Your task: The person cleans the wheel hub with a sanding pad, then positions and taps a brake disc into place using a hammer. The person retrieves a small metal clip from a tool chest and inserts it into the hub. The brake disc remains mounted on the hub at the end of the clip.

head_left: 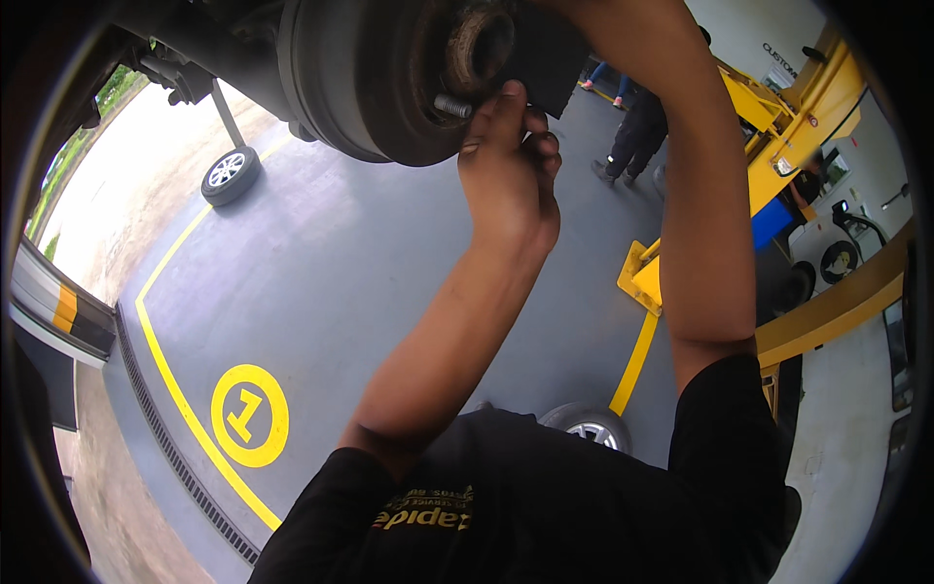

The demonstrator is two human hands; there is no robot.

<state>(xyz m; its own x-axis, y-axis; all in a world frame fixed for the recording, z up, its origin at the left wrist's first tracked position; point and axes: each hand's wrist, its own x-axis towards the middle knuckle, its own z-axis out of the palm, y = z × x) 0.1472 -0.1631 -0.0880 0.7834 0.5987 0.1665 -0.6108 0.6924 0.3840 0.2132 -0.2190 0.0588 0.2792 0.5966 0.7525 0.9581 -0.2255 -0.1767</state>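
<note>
A dark brake drum hangs at the top of the head view, with a rusty centre hub and a threaded wheel stud sticking out. Just right of that stud is my left hand, its fingers curled and pressed together at the lower edge of a dark flat sheet. The sheet, rough along its bottom edge, lies against the drum's face beside the hub. My right arm reaches up past the sheet; only part of my right hand shows at the upper edge, its fingers hidden.
A wheel with tyre stands on the grey floor at the far left, and another wheel lies close by my body. A yellow lift post with its foot rises at the right. Another person's legs are beyond my arms.
</note>
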